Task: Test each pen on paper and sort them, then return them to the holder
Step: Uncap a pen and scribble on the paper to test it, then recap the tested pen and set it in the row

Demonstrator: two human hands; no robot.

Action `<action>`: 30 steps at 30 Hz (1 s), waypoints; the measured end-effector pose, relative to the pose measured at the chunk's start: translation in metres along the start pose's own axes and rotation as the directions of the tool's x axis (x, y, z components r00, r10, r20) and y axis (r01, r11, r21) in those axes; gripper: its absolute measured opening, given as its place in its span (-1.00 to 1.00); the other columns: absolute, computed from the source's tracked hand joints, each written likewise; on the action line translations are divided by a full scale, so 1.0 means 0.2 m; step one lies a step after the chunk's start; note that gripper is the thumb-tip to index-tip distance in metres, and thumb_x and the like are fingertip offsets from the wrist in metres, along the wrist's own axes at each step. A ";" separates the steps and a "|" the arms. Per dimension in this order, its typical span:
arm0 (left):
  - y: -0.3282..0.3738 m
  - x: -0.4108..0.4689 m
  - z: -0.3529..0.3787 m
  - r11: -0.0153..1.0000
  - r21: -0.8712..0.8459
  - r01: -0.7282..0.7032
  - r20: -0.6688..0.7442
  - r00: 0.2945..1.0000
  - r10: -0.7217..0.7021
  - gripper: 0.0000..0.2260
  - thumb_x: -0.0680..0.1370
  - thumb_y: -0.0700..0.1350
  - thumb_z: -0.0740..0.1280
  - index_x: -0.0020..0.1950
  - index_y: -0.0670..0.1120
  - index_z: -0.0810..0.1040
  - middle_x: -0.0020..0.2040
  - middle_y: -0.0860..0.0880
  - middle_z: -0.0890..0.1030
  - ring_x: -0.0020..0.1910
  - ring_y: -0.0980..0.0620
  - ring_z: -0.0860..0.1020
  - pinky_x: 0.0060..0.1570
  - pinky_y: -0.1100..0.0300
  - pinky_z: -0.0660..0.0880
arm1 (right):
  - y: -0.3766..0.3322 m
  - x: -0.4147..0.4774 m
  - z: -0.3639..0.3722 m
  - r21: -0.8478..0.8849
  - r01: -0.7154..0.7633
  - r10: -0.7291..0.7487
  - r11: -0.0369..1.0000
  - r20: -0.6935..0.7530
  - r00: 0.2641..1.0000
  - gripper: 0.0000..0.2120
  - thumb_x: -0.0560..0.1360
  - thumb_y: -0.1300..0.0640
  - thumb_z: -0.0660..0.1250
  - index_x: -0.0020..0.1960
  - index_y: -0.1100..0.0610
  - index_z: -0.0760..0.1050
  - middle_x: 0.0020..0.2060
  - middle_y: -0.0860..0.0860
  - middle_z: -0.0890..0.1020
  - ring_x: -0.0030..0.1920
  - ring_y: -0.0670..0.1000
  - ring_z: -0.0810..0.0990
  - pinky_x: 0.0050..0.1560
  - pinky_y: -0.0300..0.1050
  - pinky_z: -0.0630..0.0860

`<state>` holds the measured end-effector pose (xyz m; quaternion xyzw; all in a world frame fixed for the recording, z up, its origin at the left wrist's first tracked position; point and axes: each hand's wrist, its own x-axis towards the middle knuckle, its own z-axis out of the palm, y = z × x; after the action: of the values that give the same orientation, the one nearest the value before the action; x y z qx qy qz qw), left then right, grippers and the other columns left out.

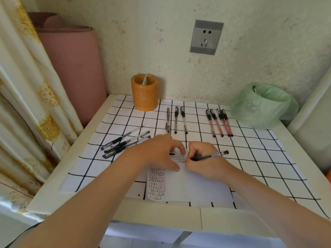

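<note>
Our right hand (202, 158) is curled round a slim black pen (214, 155), pinching it low on the barrel close to the tip. The capped end slants up and away to the right. The tip sits on the far part of a white sheet of paper (193, 187) lying at the near middle of the table, where rows of small test marks already run down its left side. The heel of the hand rests on the sheet, wrist low, forearm coming in from the near right.

Our left hand (157, 151) holds nothing. Its fingers are spread and arched, and the tips and thumb press the paper just left of the pen tip.

We judge the pen light, stiff and smooth. A grip low on the barrel suits writing, while a pinch at mid-barrel would suit carrying it. The thin, limp sheet would likely slide on the white black-checked cloth (250, 158) without that pressing hand.

The other pens lie in groups on the cloth:
- The clear-barrelled black pens (123, 142) lie to the left.
- The three dark pens (176, 119) lie at the far middle.
- The four red-barrelled pens (219, 122) lie at the far right, side by side.

The orange cylindrical holder (144, 93) stands upright at the far left against the wall. Something pale leans inside it, and we cannot tell what it is. The sorted groups suggest the testing is well along, with the return to the holder not yet begun.
</note>
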<state>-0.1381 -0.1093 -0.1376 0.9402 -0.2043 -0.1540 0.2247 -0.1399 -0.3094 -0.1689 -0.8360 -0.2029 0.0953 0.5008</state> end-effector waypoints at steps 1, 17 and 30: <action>0.00 0.00 0.00 1.000 0.000 0.001 0.002 1.000 -0.001 -0.55 0.39 0.12 0.53 0.24 0.27 0.50 0.03 0.13 0.41 0.10 0.08 0.43 0.06 0.11 0.46 | 0.00 0.00 0.00 0.001 -0.009 0.009 1.000 0.003 1.000 -0.75 0.36 0.38 0.39 -0.33 0.10 0.42 -0.50 -0.17 0.45 -0.48 -0.17 0.35 -0.47 -0.25 0.27; -0.07 -0.03 -0.06 0.994 0.017 0.113 0.020 0.993 -0.113 -0.61 0.44 0.04 0.51 0.21 0.08 0.49 0.04 0.15 0.47 0.04 0.13 0.48 0.07 0.17 0.50 | -0.04 0.04 -0.03 0.430 -0.069 0.191 0.900 -0.248 0.950 -0.76 0.57 0.35 0.27 0.06 0.09 0.63 -0.30 0.15 0.64 -0.41 0.10 0.49 -0.46 -0.11 0.39; -0.09 -0.04 -0.10 0.978 -0.123 0.167 -0.193 0.963 -0.189 -0.78 0.49 -0.06 0.50 0.08 0.05 0.54 -0.05 0.15 0.56 -0.14 0.21 0.50 -0.25 0.37 0.36 | -0.21 0.11 -0.11 0.604 -0.104 0.196 0.790 -0.087 0.977 -0.66 0.59 0.41 0.12 0.21 0.08 0.45 -0.10 0.12 0.63 -0.44 0.06 0.48 -0.48 -0.14 0.37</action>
<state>-0.1309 -0.0831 -0.1280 0.9524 -0.0864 -0.0872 0.2789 -0.1230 -0.3007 -0.1208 -0.6543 -0.0587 0.1329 0.7422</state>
